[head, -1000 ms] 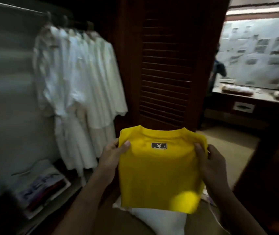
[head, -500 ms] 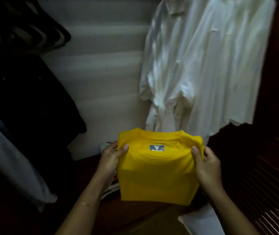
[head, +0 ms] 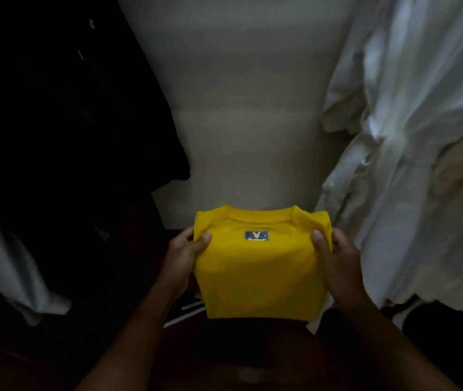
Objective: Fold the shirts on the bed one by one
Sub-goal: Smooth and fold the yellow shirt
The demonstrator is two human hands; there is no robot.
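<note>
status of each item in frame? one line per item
Yellow folded shirt: folded into a compact rectangle, neck label facing up, held at both sides.
Left hand: grips the shirt's left edge, thumb on top.
Right hand: grips the shirt's right edge, thumb on top.
White hanging garments: unfolded, hanging on the right.
Dark hanging garments: unfolded, hanging on the left.

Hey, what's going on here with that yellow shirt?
A person holds a folded yellow shirt in both hands, with its small dark label facing up. The left hand grips one side and the right hand the other, thumbs on top. Dark clothes hang to the left, white garments to the right, and a pale wall stands behind. The fold looks finished; the dim light hides what lies beneath it.
</note>
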